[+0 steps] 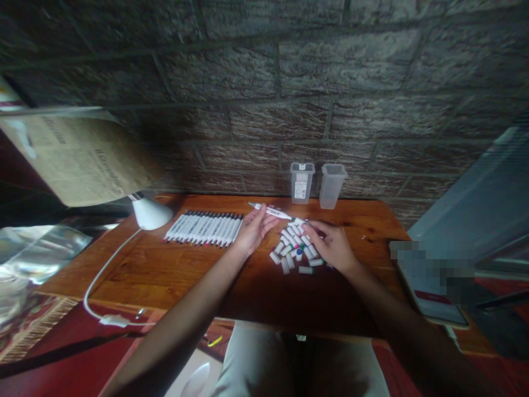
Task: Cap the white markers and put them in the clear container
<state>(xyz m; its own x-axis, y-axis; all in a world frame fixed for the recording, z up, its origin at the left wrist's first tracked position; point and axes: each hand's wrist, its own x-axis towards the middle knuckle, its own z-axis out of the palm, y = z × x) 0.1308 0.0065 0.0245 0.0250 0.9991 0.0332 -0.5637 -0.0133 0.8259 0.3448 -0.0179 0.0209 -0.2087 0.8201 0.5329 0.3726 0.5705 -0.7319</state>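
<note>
My left hand [257,227] grips a white marker [273,212] by its barrel, its pale grey tip pointing to the upper left. At the marker's right end, my right hand [330,242] pinches a white cap [301,221]; whether cap and marker touch there I cannot tell. Below and between the hands lies a loose pile of white marker caps [288,249], some with coloured ends. To the left of my left hand, a row of white markers [202,229] lies side by side, dark at the far ends and coloured at the near ends.
Two clear plastic containers [302,184] stand at the back against the brick wall. A lamp [151,212] with a paper-like shade is at the left, its white cord [88,286] running over the wooden table [161,275]. A tablet-like device [438,309] lies at the right edge.
</note>
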